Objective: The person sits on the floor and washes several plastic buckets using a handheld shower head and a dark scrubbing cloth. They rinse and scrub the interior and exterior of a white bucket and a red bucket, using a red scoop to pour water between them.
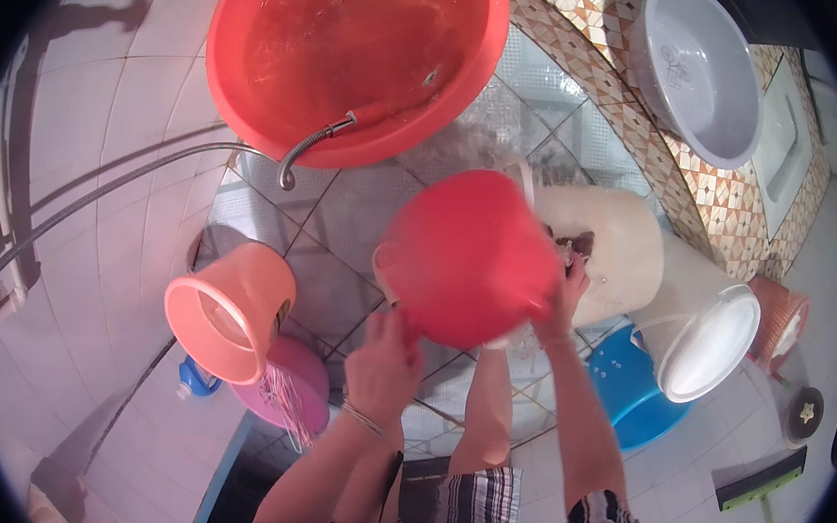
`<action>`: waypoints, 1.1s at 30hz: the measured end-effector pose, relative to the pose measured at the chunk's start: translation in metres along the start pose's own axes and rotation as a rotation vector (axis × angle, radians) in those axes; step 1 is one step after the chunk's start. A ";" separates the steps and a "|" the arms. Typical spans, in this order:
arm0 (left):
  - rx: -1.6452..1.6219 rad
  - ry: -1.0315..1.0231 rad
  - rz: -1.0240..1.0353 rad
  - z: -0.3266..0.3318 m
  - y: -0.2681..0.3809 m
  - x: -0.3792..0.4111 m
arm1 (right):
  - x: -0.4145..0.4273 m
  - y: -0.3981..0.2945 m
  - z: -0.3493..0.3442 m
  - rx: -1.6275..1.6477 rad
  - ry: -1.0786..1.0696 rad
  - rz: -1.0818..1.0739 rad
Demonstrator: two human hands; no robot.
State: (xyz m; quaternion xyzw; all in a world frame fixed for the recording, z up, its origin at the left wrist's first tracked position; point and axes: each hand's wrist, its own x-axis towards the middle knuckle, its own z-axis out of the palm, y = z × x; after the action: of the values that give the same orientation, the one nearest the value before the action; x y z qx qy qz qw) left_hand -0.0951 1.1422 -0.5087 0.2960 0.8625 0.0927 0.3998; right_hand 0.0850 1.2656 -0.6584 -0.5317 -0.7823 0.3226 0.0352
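A red plastic vessel (474,258), blurred and tipped with its outside towards me, hides part of the tiled floor. My right hand (563,295) grips its right edge. At its lower left edge is my left hand (385,362), fingers bent; whether they close on it is unclear. A cream plastic container (611,254) lies just right of the vessel, with a small dark thing (574,248) by my right fingers. Water splashes over the floor beyond. A large red tub (474,111) holds water, and a metal shower hose (310,142) hangs over its rim.
An orange bucket (261,293) and a pink basin (317,379) stand left. To the right are a white bucket (687,312), a blue basin (636,397) and a squeegee (759,480). A pale grey basin (734,87) rests on the mosaic-tiled ledge (718,204).
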 end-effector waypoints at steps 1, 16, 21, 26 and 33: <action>-0.036 0.083 0.030 0.006 -0.027 -0.001 | 0.008 0.010 -0.005 -0.077 -0.030 -0.068; -0.683 0.077 -0.495 0.108 -0.301 0.155 | 0.057 0.114 -0.015 -0.340 0.248 -0.115; -0.763 0.155 -0.149 0.174 -0.198 0.136 | 0.046 0.104 -0.006 -0.376 0.277 -0.027; -0.349 -0.011 -0.240 0.128 0.031 0.134 | -0.009 -0.007 0.032 -0.082 0.091 -0.088; -0.628 0.195 -0.294 0.168 0.016 0.137 | 0.084 0.114 -0.042 -0.502 0.176 -0.199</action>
State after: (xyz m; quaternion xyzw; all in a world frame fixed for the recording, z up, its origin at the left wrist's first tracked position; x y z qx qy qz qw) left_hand -0.0329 1.2224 -0.7008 0.0212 0.8595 0.3226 0.3959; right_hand 0.1576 1.3829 -0.7114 -0.4702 -0.8800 0.0662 0.0018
